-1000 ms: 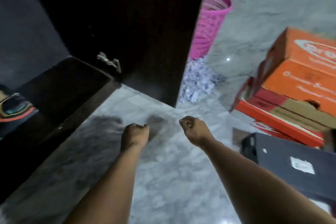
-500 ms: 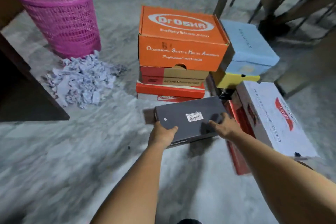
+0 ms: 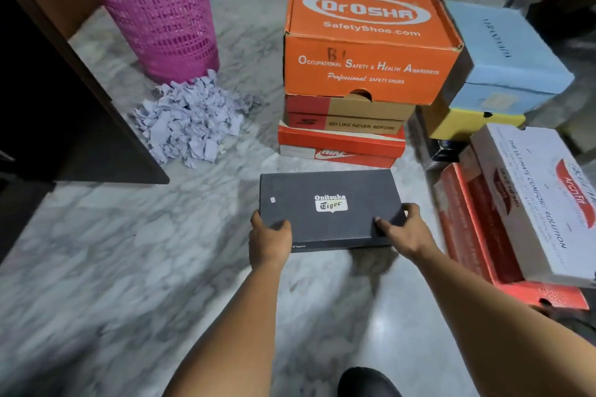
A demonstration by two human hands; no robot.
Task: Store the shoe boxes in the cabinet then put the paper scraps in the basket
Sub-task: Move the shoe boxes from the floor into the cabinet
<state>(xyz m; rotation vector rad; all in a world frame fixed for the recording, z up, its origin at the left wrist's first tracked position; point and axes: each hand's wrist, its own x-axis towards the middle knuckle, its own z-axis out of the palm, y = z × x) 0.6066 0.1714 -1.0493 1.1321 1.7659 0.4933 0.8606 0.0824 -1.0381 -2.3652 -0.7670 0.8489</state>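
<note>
A flat black shoe box (image 3: 325,203) with a white label is lifted a little above the marble floor. My left hand (image 3: 269,240) grips its near left corner and my right hand (image 3: 404,230) grips its near right corner. Behind it stands a stack: an orange box (image 3: 371,45) on a brown and red box (image 3: 348,116) on a red box (image 3: 342,147). A pile of pale paper scraps (image 3: 190,122) lies at the foot of the pink basket (image 3: 158,10). The dark cabinet door (image 3: 80,113) is at the left.
At the right, a light blue box (image 3: 503,55) sits on a yellow box (image 3: 464,122). A white box (image 3: 541,200) rests on a red box (image 3: 477,235). Chair legs and a person's feet show at the top right.
My view swung from the open cabinet to the boxes. Both hands, which held nothing, reached the black box, took hold of it and drew it toward me.
</note>
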